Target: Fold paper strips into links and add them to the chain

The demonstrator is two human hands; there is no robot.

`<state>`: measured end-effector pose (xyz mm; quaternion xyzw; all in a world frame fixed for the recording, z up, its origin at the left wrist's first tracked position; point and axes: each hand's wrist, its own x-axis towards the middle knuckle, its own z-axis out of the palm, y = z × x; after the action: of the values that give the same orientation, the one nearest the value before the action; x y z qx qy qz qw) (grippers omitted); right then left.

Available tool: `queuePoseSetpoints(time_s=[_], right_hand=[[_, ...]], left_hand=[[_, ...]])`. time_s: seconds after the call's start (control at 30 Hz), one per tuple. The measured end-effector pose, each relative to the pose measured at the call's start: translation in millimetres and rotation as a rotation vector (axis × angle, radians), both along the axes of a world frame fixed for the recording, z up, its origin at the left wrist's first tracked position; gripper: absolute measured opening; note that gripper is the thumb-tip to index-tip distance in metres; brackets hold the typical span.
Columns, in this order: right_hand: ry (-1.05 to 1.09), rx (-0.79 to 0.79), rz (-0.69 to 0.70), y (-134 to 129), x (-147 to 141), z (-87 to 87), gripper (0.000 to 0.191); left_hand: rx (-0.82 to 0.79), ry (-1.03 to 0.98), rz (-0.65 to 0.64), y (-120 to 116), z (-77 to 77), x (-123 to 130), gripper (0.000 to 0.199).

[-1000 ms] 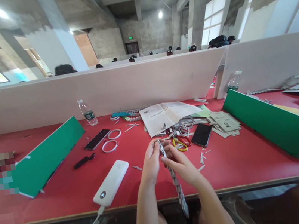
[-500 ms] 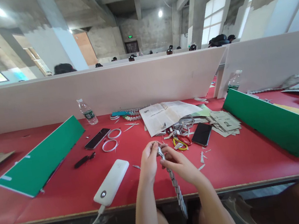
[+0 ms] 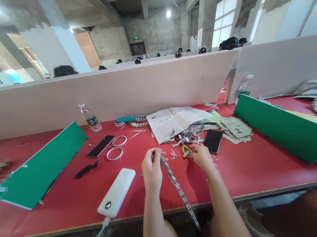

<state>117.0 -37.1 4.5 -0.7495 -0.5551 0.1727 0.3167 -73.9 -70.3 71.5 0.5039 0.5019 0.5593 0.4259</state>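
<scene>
My left hand (image 3: 152,170) is closed, thumb and fingers pinching the upper end of a chain of folded grey-white paper links (image 3: 176,183). From there the chain slants down past the table's front edge, over my lap. My right hand (image 3: 203,157) is at the scrap pile, its bent fingers on the yellow handle of a hand tool (image 3: 186,151), scissors or pliers. The tool lies on the table; my fingers partly hide it. Cut paper strips (image 3: 192,132) are heaped just beyond, and a black phone (image 3: 213,141) lies right of my right hand.
A newspaper sheet (image 3: 173,121) and stacked paper pieces (image 3: 236,128) lie behind the scraps. To the left are a white power bank (image 3: 117,192) with its cable, a phone (image 3: 101,146), and two white rings (image 3: 115,153). Green boards (image 3: 43,168) stand at both sides.
My right hand has let go of the paper chain and moved right and forward to the yellow-handled tool. My left hand has shifted slightly left, still holding the chain.
</scene>
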Motion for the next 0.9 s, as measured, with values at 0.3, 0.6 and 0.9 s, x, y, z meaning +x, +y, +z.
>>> queuePoseSetpoints(time_s=[0.3,0.6,0.9], right_hand=[[0.236,0.138,0.047,3.4,-8.1,2.8,0.03],[1.202,0.216,0.387,-34.5,-37.4,43.5,0.028],[1.32,0.301,0.362,-43.7,-45.5,48.7,0.02]], left_hand=[[-0.139,-0.21,-0.004,-6.2,10.6,7.5,0.022],[-0.25,-0.168,-0.313,-13.4,14.0,20.3,0.031],[-0.098,0.025,-0.175,-9.2,2.6,28.0,0.027]])
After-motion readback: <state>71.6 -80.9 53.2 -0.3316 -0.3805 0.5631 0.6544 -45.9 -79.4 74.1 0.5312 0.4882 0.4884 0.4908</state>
